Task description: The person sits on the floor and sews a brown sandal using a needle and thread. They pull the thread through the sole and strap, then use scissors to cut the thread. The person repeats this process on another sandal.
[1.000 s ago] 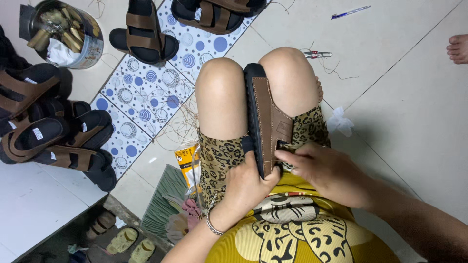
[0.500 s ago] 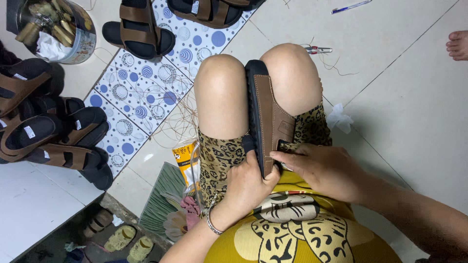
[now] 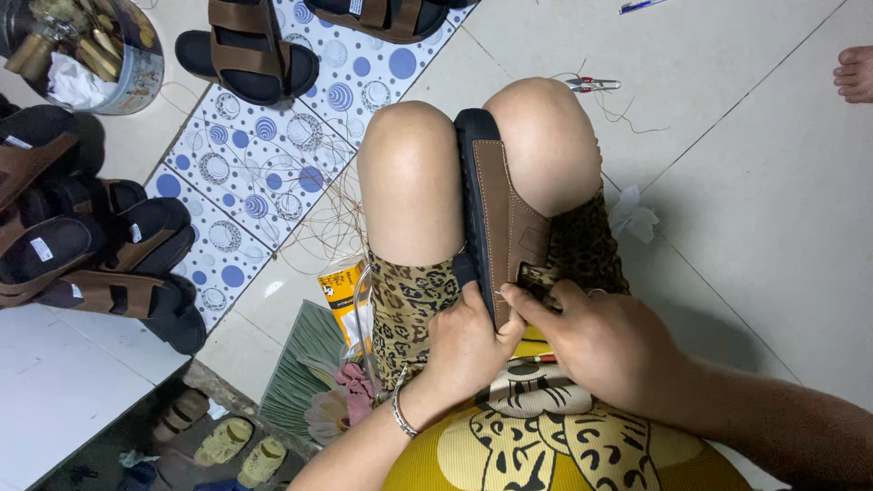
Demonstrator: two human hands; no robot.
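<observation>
Presently, a brown-strapped sandal [image 3: 496, 214] with a black sole stands on edge, wedged between the person's two bare knees. Left hand [image 3: 468, 344] grips the sandal's near end, fingers curled together around the sole. Right hand [image 3: 596, 341] rests against the strap beside it, fingertips pinched at the strap's edge; what they pinch cannot be told. Small scissors [image 3: 591, 85] lie on the floor just beyond the sandal. More sandals [image 3: 100, 250] are piled well left of it.

head-worn view, steeply downward, close over lap
</observation>
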